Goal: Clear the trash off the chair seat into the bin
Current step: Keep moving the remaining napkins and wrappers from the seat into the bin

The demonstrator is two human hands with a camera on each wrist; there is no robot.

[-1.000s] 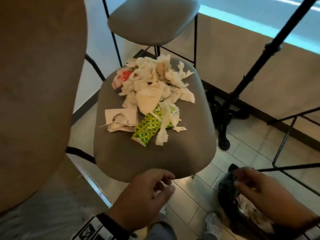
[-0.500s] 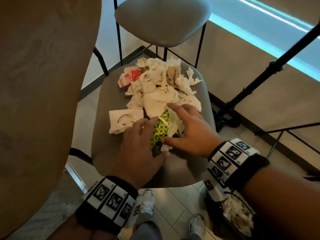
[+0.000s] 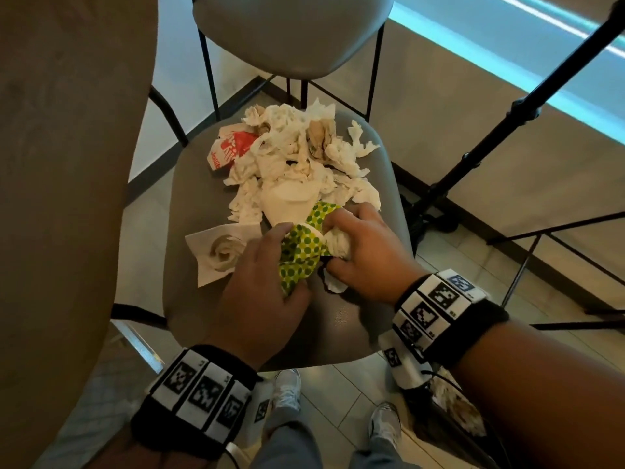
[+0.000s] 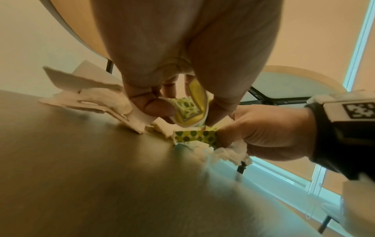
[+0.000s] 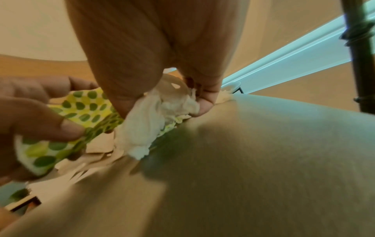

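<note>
A heap of crumpled white napkins (image 3: pixel 297 154) covers the back half of the grey chair seat (image 3: pixel 355 319), with a red-printed wrapper (image 3: pixel 230 148) at its left. At the heap's front lies a crushed green-dotted paper cup (image 3: pixel 301 252). My left hand (image 3: pixel 263 275) grips that cup (image 4: pixel 188 110) between thumb and fingers. My right hand (image 3: pixel 358 255) is curled round a wad of white tissue (image 5: pixel 150 121) next to the cup (image 5: pixel 67 121). A torn white cup sleeve (image 3: pixel 216 255) lies left of my left hand. The black bin bag (image 3: pixel 453 421) sits on the floor at the lower right, mostly hidden by my right arm.
A round brown tabletop (image 3: pixel 67 164) fills the left side. A second grey chair (image 3: pixel 291 35) stands behind the seat. A black tripod pole (image 3: pixel 490 130) slants down to the floor on the right. My shoes (image 3: pixel 287 387) show below the seat's front edge.
Both hands went from the seat's front edge and the bin bag onto the trash. Their fingers have closed: the left round the dotted cup, the right round a tissue wad.
</note>
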